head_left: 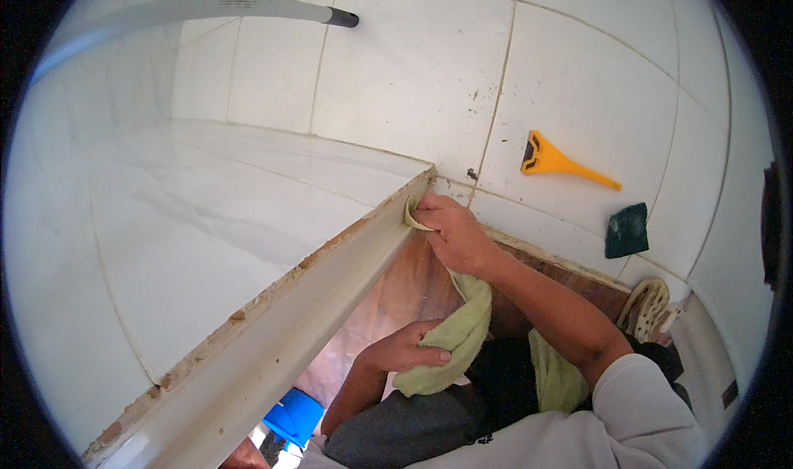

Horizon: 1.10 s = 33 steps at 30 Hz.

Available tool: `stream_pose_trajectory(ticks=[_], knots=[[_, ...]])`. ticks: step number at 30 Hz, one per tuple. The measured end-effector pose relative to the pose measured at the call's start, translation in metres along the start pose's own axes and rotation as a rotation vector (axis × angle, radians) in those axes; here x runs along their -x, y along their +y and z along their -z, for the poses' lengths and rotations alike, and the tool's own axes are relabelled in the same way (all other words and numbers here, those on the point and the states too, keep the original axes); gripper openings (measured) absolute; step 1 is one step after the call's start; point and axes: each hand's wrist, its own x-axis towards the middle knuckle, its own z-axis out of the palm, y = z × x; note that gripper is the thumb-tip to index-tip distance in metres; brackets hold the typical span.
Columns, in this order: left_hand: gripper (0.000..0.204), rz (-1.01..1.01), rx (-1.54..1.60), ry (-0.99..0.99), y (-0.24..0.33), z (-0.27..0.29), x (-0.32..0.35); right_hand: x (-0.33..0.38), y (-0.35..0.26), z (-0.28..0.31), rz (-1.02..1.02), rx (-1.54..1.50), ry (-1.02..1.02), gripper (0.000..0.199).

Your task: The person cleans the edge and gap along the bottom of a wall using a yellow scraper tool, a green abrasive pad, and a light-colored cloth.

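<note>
My right hand (453, 233) presses one end of a pale green cloth (453, 341) against the front edge of a white tiled ledge (273, 304), close to its far corner. The cloth hangs down from that hand. Lower down, my left hand (406, 347) grips the loose end of the same cloth above my lap. The ledge's edge shows chipped brown mortar along its top.
A yellow scraper (555, 162) and a dark green scouring pad (627, 229) lie on the white tiled floor to the right. A sandal (645, 307) sits near my right elbow. A grey pipe (206, 10) runs along the top. A blue object (293, 415) shows below the ledge.
</note>
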Motion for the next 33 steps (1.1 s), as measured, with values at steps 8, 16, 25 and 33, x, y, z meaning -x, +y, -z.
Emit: stream_pose_trajectory(ticks=[8,16,25,33], knots=[[0.048,-0.049,-0.006,-0.019,0.009,0.001,-0.004,-0.005,0.014,-0.004,-0.031,0.195,-0.061,0.019],[0.048,-0.063,-0.070,-0.011,0.018,0.001,-0.010,-0.011,0.021,0.003,-0.051,0.414,-0.167,0.016],[0.050,-0.067,-0.127,0.029,0.012,-0.007,-0.005,-0.003,0.015,-0.001,0.052,0.501,-0.160,0.013],[0.046,-0.196,-0.256,-0.016,0.015,-0.023,0.010,-0.004,-0.069,0.013,0.236,0.206,-0.011,0.016]])
